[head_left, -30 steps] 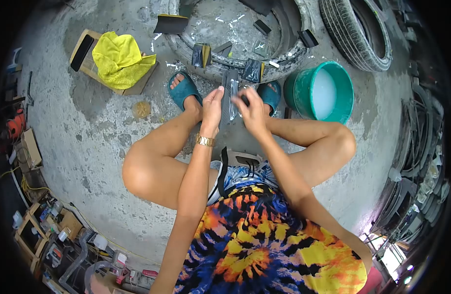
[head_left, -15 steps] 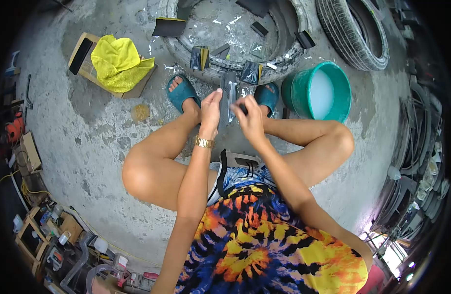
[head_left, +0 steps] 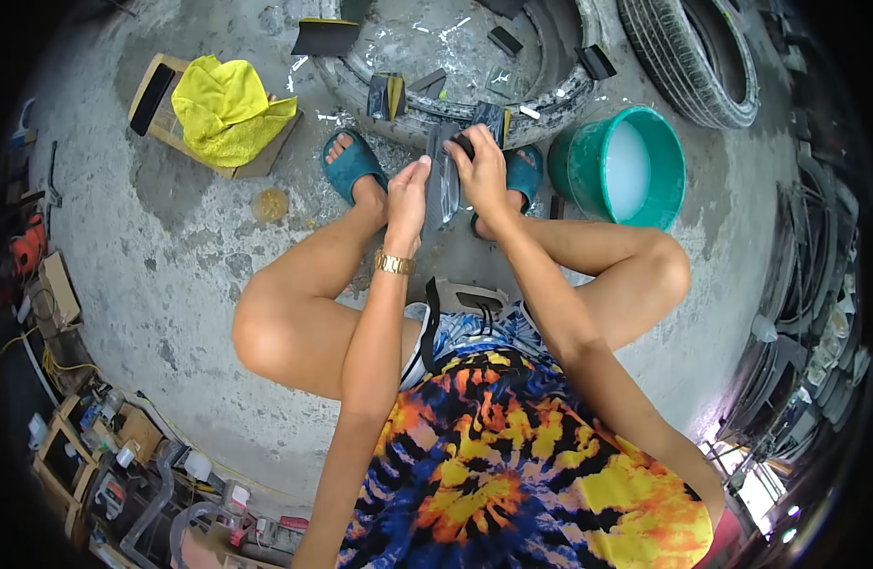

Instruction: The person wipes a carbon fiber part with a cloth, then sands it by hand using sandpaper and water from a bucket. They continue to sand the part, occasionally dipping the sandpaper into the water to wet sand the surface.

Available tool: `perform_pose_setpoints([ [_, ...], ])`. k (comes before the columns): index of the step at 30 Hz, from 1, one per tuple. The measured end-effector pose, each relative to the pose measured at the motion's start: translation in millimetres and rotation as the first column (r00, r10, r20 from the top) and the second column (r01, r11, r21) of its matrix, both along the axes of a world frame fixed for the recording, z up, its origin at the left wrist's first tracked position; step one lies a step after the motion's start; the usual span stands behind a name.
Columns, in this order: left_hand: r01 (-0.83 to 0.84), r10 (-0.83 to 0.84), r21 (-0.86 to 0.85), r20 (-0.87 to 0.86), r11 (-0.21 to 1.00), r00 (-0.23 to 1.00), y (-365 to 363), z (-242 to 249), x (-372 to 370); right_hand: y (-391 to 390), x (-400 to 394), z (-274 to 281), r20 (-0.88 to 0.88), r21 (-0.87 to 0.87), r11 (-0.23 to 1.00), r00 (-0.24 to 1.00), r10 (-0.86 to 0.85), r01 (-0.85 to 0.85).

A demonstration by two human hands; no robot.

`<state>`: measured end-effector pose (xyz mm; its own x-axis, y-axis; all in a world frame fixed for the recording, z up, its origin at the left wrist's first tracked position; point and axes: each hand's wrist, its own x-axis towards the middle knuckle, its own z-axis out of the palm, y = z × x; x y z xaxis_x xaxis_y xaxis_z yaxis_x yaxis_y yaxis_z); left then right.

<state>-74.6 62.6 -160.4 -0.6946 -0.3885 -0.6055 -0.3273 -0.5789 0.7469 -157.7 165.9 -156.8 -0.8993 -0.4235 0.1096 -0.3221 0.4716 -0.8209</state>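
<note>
My left hand [head_left: 408, 201], with a gold watch on its wrist, is closed on the left edge of a long, dark grey, wet-looking strip [head_left: 445, 185]. The strip points away from me, between my feet. My right hand [head_left: 484, 169] is closed round a small black pad [head_left: 464, 146], held at the strip's upper right side; the fingers hide part of it. Just beyond the hands lies a tyre [head_left: 417, 127] on its side. Black pieces with yellow faces rest on its near rim, one [head_left: 386, 97] left of the strip and another [head_left: 494, 120] behind my right fingers.
Right of my foot stands a green bucket [head_left: 577, 169] of cloudy water. A second tyre [head_left: 683, 62] is at the upper right. To the left, a yellow cloth [head_left: 229, 114] and a phone [head_left: 152, 99] lie on a cardboard box. Tools and clutter line both sides.
My right hand has moved up along the strip, away from me, with the black pad. My left hand keeps its hold on the strip, and the whole view has shifted slightly.
</note>
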Motion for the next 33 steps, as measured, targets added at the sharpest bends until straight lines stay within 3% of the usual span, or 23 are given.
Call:
perform_pose_setpoints([
  [2,-0.018,0.018,0.007,-0.012,1.000,1.000,-4.0,7.7,-6.5,13.3,26.6,8.1,-0.040,-0.053,0.997,0.998,0.048,-0.050],
  [3,-0.006,0.006,-0.047,-0.015,0.999,1.000,-4.0,10.4,-7.2,19.2,48.3,24.8,0.038,-0.051,0.998,0.999,0.039,-0.037],
  [5,0.006,-0.007,-0.149,-0.008,0.989,1.000,-0.9,2.4,-3.1,19.2,47.3,19.8,0.018,-0.063,0.996,0.998,0.061,-0.060],
  [8,-0.001,0.001,0.021,0.023,1.000,1.000,-3.2,0.5,0.2,-4.5,2.2,0.6,-0.062,0.038,0.999,0.998,0.031,-0.029],
  [9,0.008,-0.011,0.125,0.026,0.992,1.000,-6.1,4.3,1.1,-6.1,-3.1,7.0,-0.025,0.050,0.997,0.998,0.062,-0.061],
  [10,0.006,-0.009,0.121,0.023,0.993,1.000,-7.6,8.6,0.7,-5.9,-7.8,16.4,0.011,0.061,0.994,0.996,0.092,-0.093],
  [14,0.000,-0.001,0.247,0.005,0.969,1.000,-10.9,9.2,-0.9,17.2,-7.3,24.9,0.430,-0.093,0.993,0.902,-0.029,0.076],
  [16,0.024,-0.020,0.271,-0.017,0.962,1.000,-12.7,11.1,0.3,25.4,-9.7,20.6,0.487,-0.097,0.994,0.873,0.005,0.048],
  [19,0.120,-0.081,0.397,-0.114,0.910,0.990,-11.9,12.6,0.5,25.4,-9.3,18.6,0.417,-0.081,0.997,0.908,0.039,-0.006],
  [21,-0.005,0.007,0.239,-0.010,0.971,1.000,-8.7,12.7,-3.2,17.0,-8.3,23.4,0.420,-0.111,0.994,0.906,0.050,-0.004],
  [25,0.018,-0.013,0.222,-0.023,0.975,1.000,-9.3,10.5,-4.0,20.5,23.3,16.3,0.292,-0.158,0.985,0.949,0.120,-0.076],
  [26,0.012,-0.012,0.159,0.001,0.987,1.000,-8.5,7.1,-6.6,23.0,39.4,30.7,0.218,-0.086,0.987,0.964,0.152,-0.136],
  [30,0.036,-0.036,-0.003,-0.005,0.999,0.999,-2.9,-5.9,-3.7,0.6,4.9,2.4,0.149,-0.026,0.999,0.988,-0.030,0.034],
  [31,-0.002,0.001,0.067,0.024,0.998,1.000,-2.6,-0.1,-5.1,-8.1,-1.3,3.9,0.173,-0.015,1.000,0.985,-0.022,0.025],
  [33,-0.019,0.019,0.018,0.005,1.000,1.000,0.8,6.4,-7.8,-0.6,30.3,21.9,0.098,0.003,1.000,0.995,-0.001,0.000],
])
